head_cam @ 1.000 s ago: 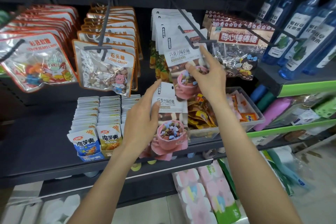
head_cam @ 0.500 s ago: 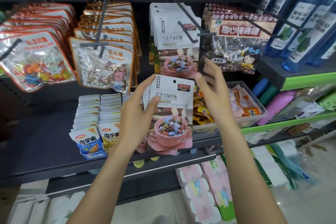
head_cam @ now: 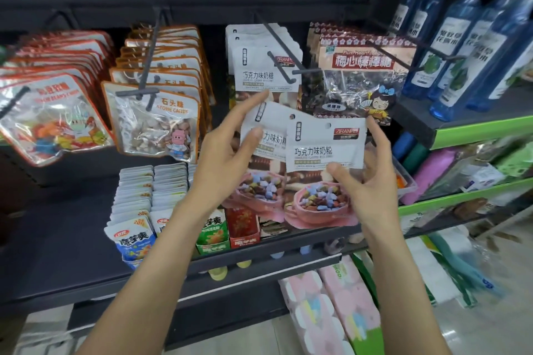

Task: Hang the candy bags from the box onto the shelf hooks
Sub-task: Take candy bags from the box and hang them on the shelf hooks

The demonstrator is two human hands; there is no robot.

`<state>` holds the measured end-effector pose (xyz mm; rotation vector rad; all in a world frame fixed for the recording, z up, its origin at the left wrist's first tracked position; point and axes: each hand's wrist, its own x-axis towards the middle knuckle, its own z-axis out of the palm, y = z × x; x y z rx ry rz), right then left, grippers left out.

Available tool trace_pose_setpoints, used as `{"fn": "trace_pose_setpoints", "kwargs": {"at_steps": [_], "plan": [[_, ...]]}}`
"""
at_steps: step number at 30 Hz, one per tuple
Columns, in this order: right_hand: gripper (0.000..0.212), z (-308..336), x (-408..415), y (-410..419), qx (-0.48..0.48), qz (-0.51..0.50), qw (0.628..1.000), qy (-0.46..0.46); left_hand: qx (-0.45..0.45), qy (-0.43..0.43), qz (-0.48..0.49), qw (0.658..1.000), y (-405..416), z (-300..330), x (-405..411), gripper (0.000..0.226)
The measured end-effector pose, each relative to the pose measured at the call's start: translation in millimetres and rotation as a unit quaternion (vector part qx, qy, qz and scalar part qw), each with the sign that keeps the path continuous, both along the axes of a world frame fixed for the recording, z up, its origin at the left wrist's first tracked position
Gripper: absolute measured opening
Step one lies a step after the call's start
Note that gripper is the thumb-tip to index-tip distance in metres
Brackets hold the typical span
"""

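Note:
Two white-topped chocolate milk candy bags with pink bowl pictures are in front of the shelf. My left hand pinches the rear bag at its upper left. My right hand grips the front bag by its right side, thumb on its face. Both bags sit just below the dark shelf hook, where several matching bags hang. The hang hole of the front bag is visible and free of the hook.
Stone candy bags and colour bean bags hang at left, plum lollipop bags at right. Blue bottles stand far right. A clear box of snacks sits behind my right hand. Snack packs line the lower shelf.
My right hand came down from the hook and took one bag off the stack in my left hand. The two bags are now fanned apart and held higher.

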<state>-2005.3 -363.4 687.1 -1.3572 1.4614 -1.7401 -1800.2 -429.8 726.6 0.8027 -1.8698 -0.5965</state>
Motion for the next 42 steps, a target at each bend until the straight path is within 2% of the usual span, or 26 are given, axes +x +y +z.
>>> {"fn": "trace_pose_setpoints", "kwargs": {"at_steps": [3,6,9,15,23,28,32,35,38,42], "plan": [[0.077,4.0,-5.9,-2.2,-0.011,0.013,0.999,0.034,-0.054,-0.024,0.002,0.998,-16.0,15.7,-2.9,0.038],[0.078,7.2,-5.2,-7.7,-0.005,0.003,0.998,0.070,-0.047,-0.009,0.001,0.999,-30.5,24.8,-10.7,0.038],[0.076,11.0,-0.6,-11.4,-0.007,0.017,0.998,0.066,-0.025,0.017,0.022,0.999,-39.5,26.2,-18.1,0.039],[0.062,12.6,4.1,-19.8,-0.011,0.017,0.994,0.107,-0.056,0.020,0.055,0.997,-42.9,25.8,-25.7,0.024],[0.060,17.3,5.2,-24.4,0.002,0.013,0.990,0.142,-0.082,0.012,0.103,0.991,-40.3,29.5,-27.0,0.025],[0.061,17.6,10.9,-35.5,0.026,-0.007,0.980,0.197,-0.064,-0.045,0.133,0.988,-51.2,23.8,-26.1,0.034],[0.060,18.6,17.5,-66.4,0.043,-0.073,0.943,0.322,-0.060,-0.101,0.205,0.972,-80.7,18.5,-35.8,0.047],[0.059,21.9,19.9,-83.3,0.045,-0.089,0.927,0.361,-0.063,-0.145,0.232,0.960,-103.3,10.4,-43.5,0.062],[0.057,24.6,11.4,-78.2,0.021,-0.110,0.937,0.331,-0.075,-0.145,0.248,0.955,-115.1,4.4,-50.0,0.064],[0.046,23.2,-12.0,-53.9,-0.078,-0.084,0.973,0.201,-0.087,-0.095,0.229,0.965,-119.5,0.5,-48.7,0.065]]}}
